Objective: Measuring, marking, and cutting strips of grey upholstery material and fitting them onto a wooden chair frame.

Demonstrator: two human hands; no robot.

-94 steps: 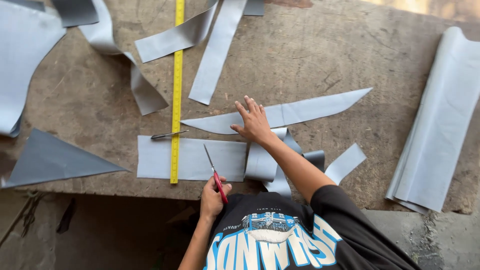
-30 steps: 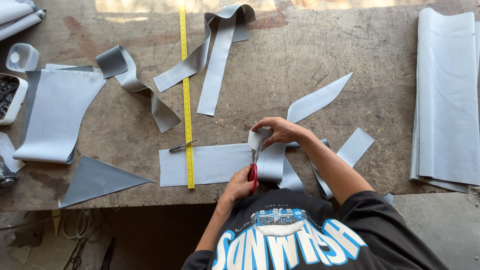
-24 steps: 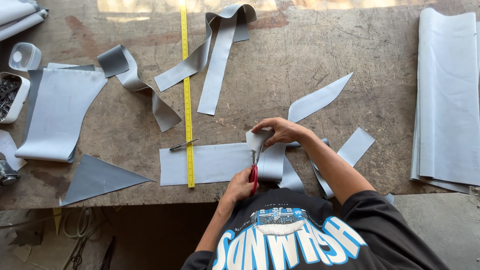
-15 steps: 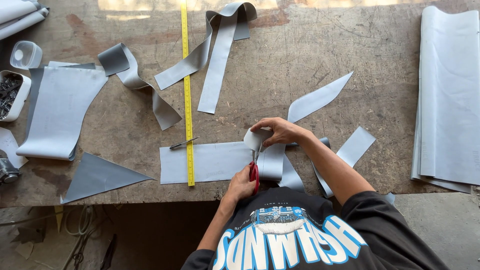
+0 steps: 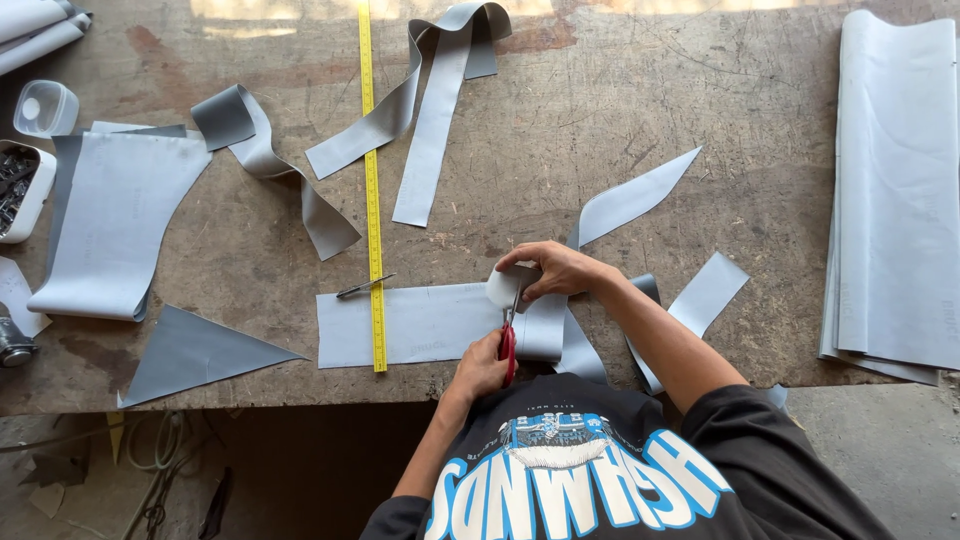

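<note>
1. Against the frame half a second back, little has shifted: your left hand stays closed on the red-handled scissors, and the blades stand a touch further up into the grey sheet.
2. Your right hand still pinches the curled-up edge of that sheet just above the blade tips, fingers clamped on the lifted flap; three seconds ago it lay flat on a strip further up the counter.
3. The grey sheet lies flat near the counter's front edge, its right end between your two hands, its left part running out under the yellow tape measure.
4. A small metal tool rests just beside the tape, touching the sheet's top edge.
5. The grey triangle sits well to the left; the stacked sheets lie far to your right.
</note>
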